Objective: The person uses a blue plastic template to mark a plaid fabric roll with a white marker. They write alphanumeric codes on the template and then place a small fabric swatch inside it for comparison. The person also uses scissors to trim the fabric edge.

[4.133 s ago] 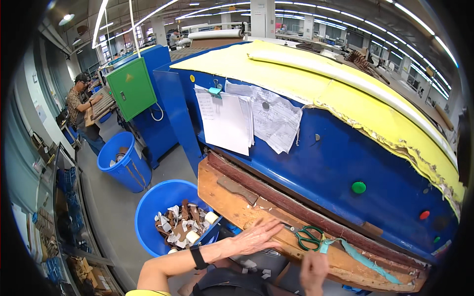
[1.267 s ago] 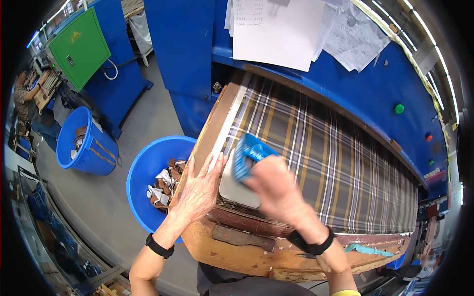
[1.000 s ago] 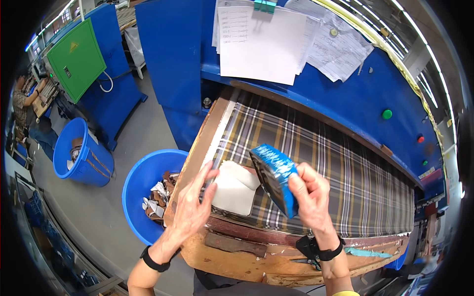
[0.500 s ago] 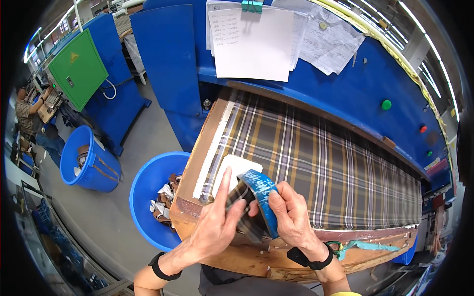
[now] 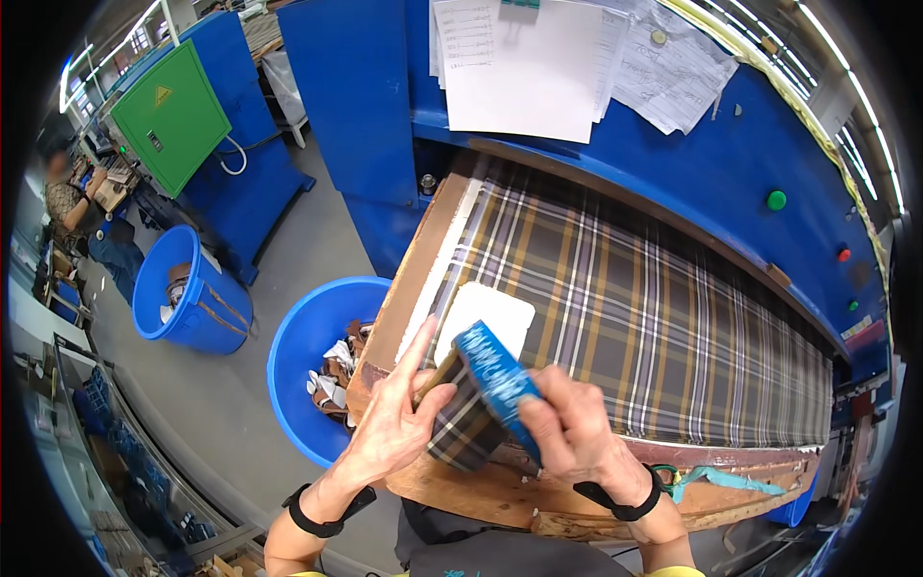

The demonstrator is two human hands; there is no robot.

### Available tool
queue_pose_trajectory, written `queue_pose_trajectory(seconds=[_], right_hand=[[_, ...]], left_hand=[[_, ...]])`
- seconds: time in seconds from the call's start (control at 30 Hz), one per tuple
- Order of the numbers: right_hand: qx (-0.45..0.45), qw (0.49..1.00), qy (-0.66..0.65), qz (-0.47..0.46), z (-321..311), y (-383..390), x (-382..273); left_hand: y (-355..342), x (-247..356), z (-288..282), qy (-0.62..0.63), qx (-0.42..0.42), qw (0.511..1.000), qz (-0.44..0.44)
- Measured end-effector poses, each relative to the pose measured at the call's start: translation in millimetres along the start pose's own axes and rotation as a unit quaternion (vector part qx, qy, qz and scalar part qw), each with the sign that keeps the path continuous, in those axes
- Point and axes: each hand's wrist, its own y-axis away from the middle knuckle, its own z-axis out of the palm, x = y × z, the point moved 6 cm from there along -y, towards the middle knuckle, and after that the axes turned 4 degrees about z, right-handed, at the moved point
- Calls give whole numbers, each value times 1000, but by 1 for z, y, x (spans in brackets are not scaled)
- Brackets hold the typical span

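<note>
My right hand (image 5: 580,435) grips a blue band-shaped cutting die (image 5: 497,380) with pale marks along its side, holding it tilted above the near left of the work table. Against the die's left side is a cut piece of plaid fabric (image 5: 463,421), which my left hand (image 5: 386,428) pinches between thumb and fingers, the index finger stretched out. Under and beyond the hands, a large plaid cloth (image 5: 663,327) lies spread out flat. A white rounded square (image 5: 496,315) shows within the cloth just beyond the die. Part of the die is covered by my right fingers.
A blue press machine (image 5: 711,178) with papers (image 5: 524,77) and buttons rises behind the cloth. Left of the table (image 5: 457,490) stands a blue tub (image 5: 288,375) of scraps, farther off another blue bin (image 5: 226,313). Scissors (image 5: 665,475) lie by the front edge. A person (image 5: 69,207) sits far left.
The die has turned so its blue outer side faces up more. The plaid piece shows more fully beside it. The whole view has shifted slightly.
</note>
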Motion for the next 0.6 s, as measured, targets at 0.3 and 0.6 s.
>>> queue_pose_trajectory(seconds=[0.3, 0.6], right_hand=[[-36, 979, 155, -127, 9, -33, 0], [-209, 911, 251, -251, 89, -27, 56]], left_hand=[[33, -10, -57, 138, 188, 970, 69], [32, 16, -72, 257, 201, 933, 153]])
